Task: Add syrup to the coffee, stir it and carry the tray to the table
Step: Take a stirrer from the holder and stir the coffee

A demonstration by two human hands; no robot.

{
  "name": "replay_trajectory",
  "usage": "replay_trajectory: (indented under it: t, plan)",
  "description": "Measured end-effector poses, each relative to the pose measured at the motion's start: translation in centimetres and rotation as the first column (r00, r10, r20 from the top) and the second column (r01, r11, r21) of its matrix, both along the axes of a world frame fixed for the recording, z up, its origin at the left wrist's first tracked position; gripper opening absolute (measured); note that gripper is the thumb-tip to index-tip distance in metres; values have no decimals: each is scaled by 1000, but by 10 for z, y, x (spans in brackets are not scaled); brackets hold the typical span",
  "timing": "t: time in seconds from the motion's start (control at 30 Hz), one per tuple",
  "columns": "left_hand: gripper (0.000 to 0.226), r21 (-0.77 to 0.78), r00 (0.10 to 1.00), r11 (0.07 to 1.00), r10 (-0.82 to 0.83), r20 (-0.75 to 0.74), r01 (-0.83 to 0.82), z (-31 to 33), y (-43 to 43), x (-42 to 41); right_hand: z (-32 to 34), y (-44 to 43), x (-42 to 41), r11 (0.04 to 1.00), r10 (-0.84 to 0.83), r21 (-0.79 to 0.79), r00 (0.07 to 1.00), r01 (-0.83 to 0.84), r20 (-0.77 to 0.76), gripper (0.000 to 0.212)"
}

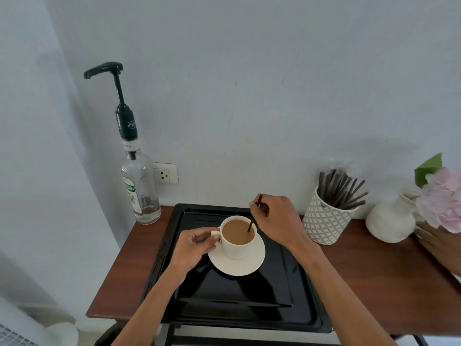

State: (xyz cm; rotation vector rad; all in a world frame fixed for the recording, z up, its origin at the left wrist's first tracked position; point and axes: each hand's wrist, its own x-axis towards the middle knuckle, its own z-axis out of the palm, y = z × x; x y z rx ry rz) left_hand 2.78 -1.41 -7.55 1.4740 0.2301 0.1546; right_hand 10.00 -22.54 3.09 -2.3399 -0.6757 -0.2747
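One white cup [237,242] of milky coffee is sitting on one saucer [237,264] toward the far edge of the black tray [224,303]. The left hand [193,248] is pinching the cup's handle; the right hand [277,219] is pinching one dark stirrer [252,222] dipping into the coffee. One pump syrup bottle [139,188] is standing at the table's [374,283] far-left corner; one patterned holder [325,221] of stirrers and one vase [391,218] are standing along its far edge.

A: We see soft, even daylight; the grey wall [249,71] looks a little dim.

B: Yes. We notice pale glare on the black tray [224,295], and the flowers [444,196] at the right edge are blurred and stretched.
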Motion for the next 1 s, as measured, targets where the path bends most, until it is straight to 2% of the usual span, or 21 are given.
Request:
replay_trajectory:
  t: [0.17,0.4,0.53,0.8,0.9,1.0]
  plan:
    - [19,-27,1000,1000,0,6,0,-2,0,0,-2,-10,-2,1000,31,-2,999,-31,-40,36]
    - [19,-32,1000,999,-10,13,10,-4,1,2,0,6,-16,993,99,79,984,-88,-151,37]
    - [19,-15,1000,1000,-21,18,21,-5,3,2,1,28,-13,989,128,99,980,-114,-150,35]
    - [20,-20,999,999,-28,21,29,-4,3,2,8,21,10,997,-29,-72,999,28,-23,38]
    - [20,-34,999,999,-33,28,34,-4,2,1,7,6,12,996,-49,-79,996,44,-69,42]
    - [20,-37,999,999,-37,35,38,-4,2,1,4,1,6,1000,0,-24,987,-4,-161,41]
